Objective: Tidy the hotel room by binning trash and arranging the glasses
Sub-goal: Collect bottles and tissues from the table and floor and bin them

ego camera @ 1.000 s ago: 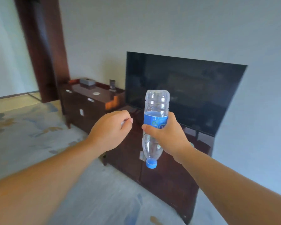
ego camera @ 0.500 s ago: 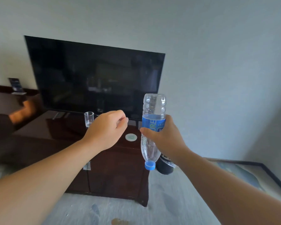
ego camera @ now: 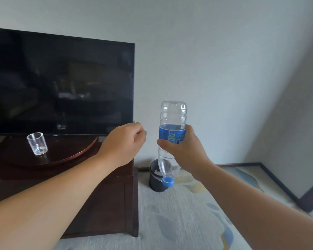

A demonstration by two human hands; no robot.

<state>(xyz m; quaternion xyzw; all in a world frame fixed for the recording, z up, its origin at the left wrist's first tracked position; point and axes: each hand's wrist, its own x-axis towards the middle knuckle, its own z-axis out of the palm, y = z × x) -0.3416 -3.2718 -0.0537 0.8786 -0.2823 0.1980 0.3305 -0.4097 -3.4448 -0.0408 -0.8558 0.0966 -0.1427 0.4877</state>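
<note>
Head view, near to far. Two bare forearms enter from the lower corners and reach forward over a pale patterned carpet (ego camera: 179, 219). The right hand (ego camera: 183, 150) is wrapped around the middle of a clear plastic bottle (ego camera: 172, 127), thumb across the front of the blue label and the other fingers behind; the bottle is held upside down and slightly tilted, its ribbed base uppermost and its blue cap (ego camera: 168, 182) at the lowest point, below the hand. The left hand (ego camera: 123, 143) is curled into a loose fist just left of the bottle, apart from it; whether anything lies inside the fist cannot be told.

Beyond and below the right hand, a dark round bin (ego camera: 154, 179) stands on the carpet, against the right end of a dark wooden cabinet (ego camera: 105, 204); the bottle's neck and cap overlap the bin's mouth in this view, and something pale shows inside the bin. To the left of the left hand, a round dark tray (ego camera: 61, 157) lies on the cabinet top with a clear glass (ego camera: 37, 143) standing upright on it. Behind the tray, a switched-off television (ego camera: 61, 83) stands before a plain wall (ego camera: 215, 60). Far right of the right hand, a dark-framed panel (ego camera: 282, 184) lies at floor level.
</note>
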